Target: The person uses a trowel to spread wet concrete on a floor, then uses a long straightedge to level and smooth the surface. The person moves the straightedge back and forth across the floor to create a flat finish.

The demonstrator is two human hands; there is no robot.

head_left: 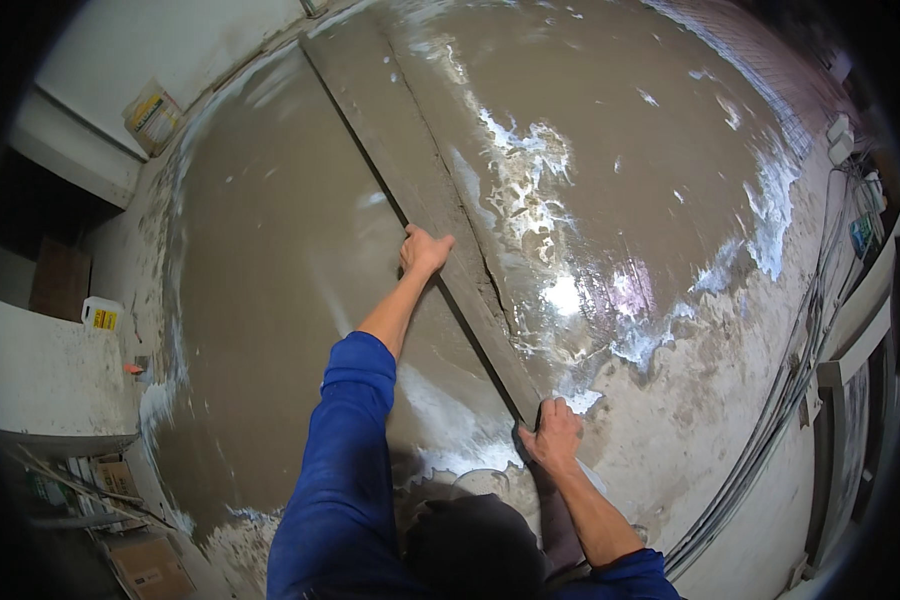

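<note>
A long straight screed bar (475, 325) lies diagonally across wet grey-brown mortar (250, 270), from the far upper left toward me. My left hand (425, 250) grips it around the middle of the visible length, thumb and fingers over its edges. My right hand (556, 436) grips its near end at lower right. A ragged seam of mortar runs along the bar's right side. To the right, the wet surface is glossy, with whitish watery patches (530, 160). My blue sleeves and a dark rounded shape show at the lower edge.
Pale wall ledges (45, 370) line the left, with a white jug (100, 312), a bag (152, 115) and cardboard (150, 568). Bundled cables (770, 420) run along rough pale floor on the right, beside metal rails (860, 345). A mesh strip (730, 55) edges the far right.
</note>
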